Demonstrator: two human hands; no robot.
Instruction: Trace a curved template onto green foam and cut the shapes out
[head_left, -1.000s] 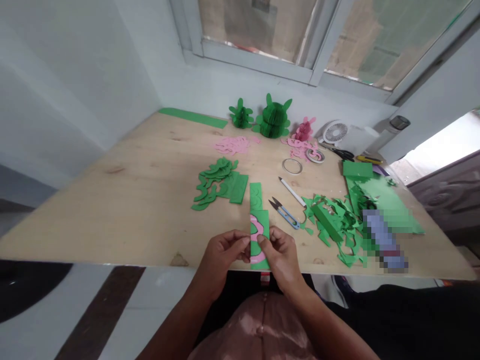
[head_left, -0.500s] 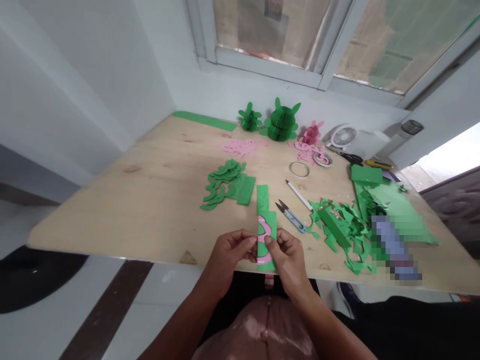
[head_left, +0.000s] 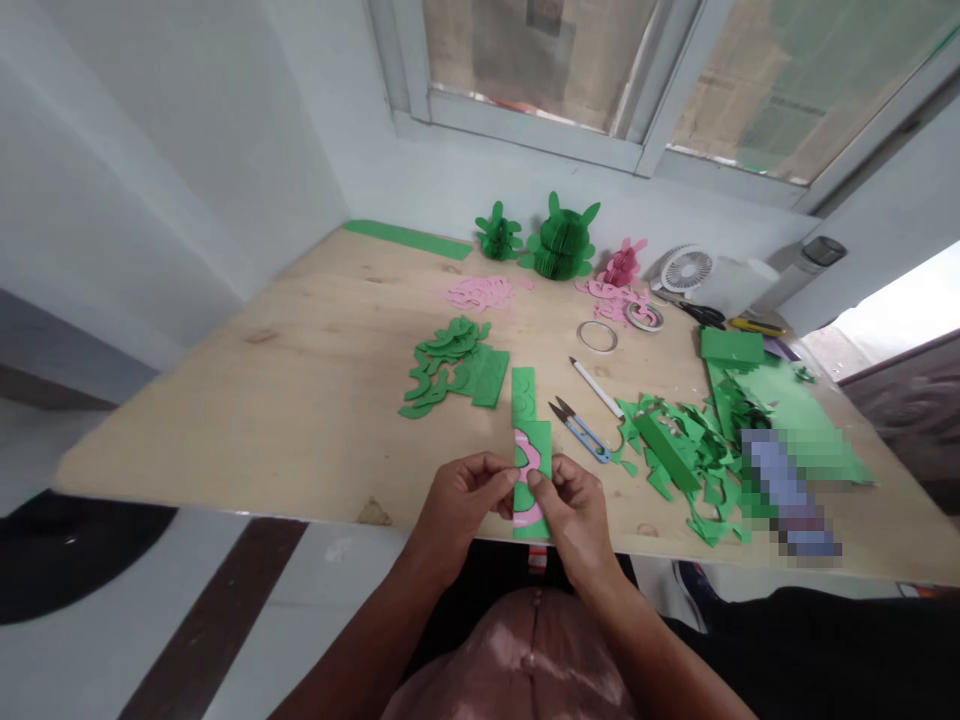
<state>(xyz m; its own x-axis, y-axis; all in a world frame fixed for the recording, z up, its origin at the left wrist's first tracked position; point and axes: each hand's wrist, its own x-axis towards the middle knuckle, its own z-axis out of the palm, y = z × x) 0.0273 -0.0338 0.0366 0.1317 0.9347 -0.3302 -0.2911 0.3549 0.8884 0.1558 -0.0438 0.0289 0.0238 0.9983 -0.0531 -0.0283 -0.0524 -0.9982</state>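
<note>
A folded-looking green paper piece is upright in front of me at the table's near edge, with a wavy pink paper cut-out lying on its face. My right hand grips the right side, its thumb pressing on the pink cut-out and its fingers behind. Along the left edge, my left hand pinches the paper and pink cut-out between thumb and fingers. Just beyond lies a narrow green strip with drawn curved outlines. Blue-handled thread snips and a white pen are to the right.
Curvy green cut-outs and pink cut-outs lie left of centre. Green scraps heap at right, near a pixelated object. At the back stand green paper figures, a pink one, a small fan and tape rolls.
The whole view has shifted very slightly. Both hands keep the same hold on the green paper and pink cut-out.
</note>
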